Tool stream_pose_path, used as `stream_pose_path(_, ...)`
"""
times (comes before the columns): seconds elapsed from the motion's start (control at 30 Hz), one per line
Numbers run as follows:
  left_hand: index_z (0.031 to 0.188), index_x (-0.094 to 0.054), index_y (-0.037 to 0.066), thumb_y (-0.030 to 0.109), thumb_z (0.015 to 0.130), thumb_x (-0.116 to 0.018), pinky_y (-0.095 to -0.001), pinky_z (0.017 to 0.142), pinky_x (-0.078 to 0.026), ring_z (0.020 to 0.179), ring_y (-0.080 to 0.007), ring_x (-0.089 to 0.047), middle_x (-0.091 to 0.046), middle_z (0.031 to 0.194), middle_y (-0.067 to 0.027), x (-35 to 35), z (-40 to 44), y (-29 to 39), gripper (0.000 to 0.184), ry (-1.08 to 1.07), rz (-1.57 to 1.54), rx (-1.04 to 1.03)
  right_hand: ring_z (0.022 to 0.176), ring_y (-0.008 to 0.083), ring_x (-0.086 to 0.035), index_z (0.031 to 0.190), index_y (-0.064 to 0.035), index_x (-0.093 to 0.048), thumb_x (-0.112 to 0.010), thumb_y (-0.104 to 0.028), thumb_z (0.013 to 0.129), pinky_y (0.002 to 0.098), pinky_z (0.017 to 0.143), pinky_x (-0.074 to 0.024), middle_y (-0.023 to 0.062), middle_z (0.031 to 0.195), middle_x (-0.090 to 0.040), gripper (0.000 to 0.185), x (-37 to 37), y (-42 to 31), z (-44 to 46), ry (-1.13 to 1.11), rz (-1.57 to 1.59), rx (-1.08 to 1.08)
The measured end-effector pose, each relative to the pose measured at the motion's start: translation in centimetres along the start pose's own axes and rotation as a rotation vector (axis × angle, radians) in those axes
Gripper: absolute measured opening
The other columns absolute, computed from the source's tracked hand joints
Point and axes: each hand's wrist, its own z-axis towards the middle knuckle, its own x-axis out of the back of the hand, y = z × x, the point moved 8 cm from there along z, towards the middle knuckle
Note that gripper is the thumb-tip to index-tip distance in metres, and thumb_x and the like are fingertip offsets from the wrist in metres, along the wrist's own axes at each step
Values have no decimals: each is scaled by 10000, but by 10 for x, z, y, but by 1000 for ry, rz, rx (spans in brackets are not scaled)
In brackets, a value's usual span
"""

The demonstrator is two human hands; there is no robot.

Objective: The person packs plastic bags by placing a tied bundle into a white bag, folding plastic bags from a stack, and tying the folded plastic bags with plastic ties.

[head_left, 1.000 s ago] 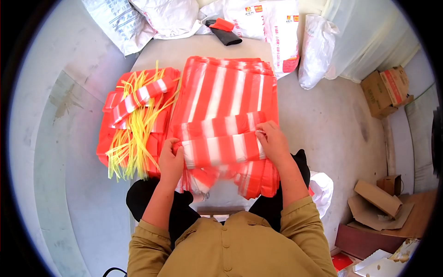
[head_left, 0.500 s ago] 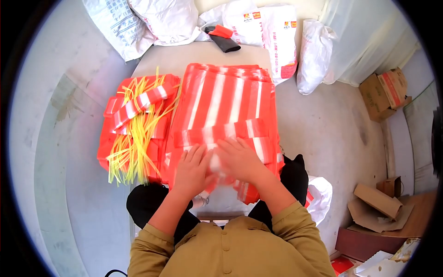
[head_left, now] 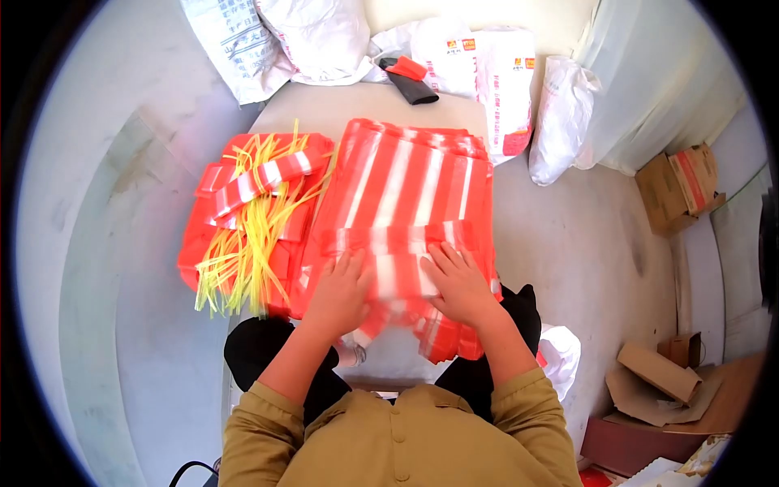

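Observation:
A thick stack of red-and-white striped plastic bags [head_left: 402,178] lies in front of me, with a folded band across its near part. My left hand [head_left: 341,290] rests on the left of that band, fingers stretched out. On its right side my right hand [head_left: 458,284] lies flat with fingers spread. Between the hands the plastic is blurred, and its loose ends hang over the near edge. To the left is a pile of red bags [head_left: 195,243] with folded striped bundles [head_left: 264,180] and yellow plastic strips [head_left: 256,252] on top.
White printed sacks [head_left: 316,40] stand along the far side of the work surface [head_left: 324,101]. A dark roll with a red piece [head_left: 412,88] lies there. Cardboard boxes [head_left: 677,187] and opened cartons [head_left: 657,381] are on the floor at right. A white bag [head_left: 560,357] is beside my knee.
My right hand has moved right, away from the left hand, across the folded band. The band now lies straighter and flatter. The whole view has shifted slightly.

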Motion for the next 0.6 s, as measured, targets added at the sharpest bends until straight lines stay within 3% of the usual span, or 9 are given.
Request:
stream_pose_path(0.27,1254,-579,50,193,761,-788,-578,1099,-397,1386,-412,-467,-507,1482,-242,10,-1,-2,555,-25,44,-39,1386,349,-478,1349,-73,-572,-802,-210,742,482,1149,-374,149,1424,-553,663,3,-1,6,-101,-24,24)
stream_pose_path(0.37,1325,-576,53,167,745,-783,-551,1124,-395,1408,-389,-477,-522,1499,-227,14,-3,-4,625,-55,1,-10,1387,357,-483,1349,-74,-573,-770,-148,751,494,1152,-374,154,1441,-553,634,9,-4,5,-49,-23,26)
stream_pose_path(0.47,1332,-587,74,123,749,-771,-548,1116,-406,1428,-383,-466,-514,1516,-217,18,-7,-11,613,-53,-79,12,1355,377,-508,1298,-26,-609,-727,-165,815,494,1126,-393,187,1344,-590,517,8,0,-4,99,-64,80)
stream_pose_path(0.57,1316,-616,91,77,745,-760,-534,1117,-411,1431,-375,-471,-533,1511,-190,16,-11,-23,590,-63,-20,6,1335,377,-536,1289,-50,-627,-727,-183,835,490,1086,-449,172,1344,-595,483,10,6,-12,119,-70,46)
stream_pose_path(0.6,1301,-631,87,68,745,-760,-514,1098,-434,1391,-375,-508,-568,1471,-185,20,-12,-26,572,-35,-68,-7,1316,375,-554,1288,-65,-640,-715,-133,815,484,1074,-462,171,1346,-612,484,11,9,-14,91,-41,24)
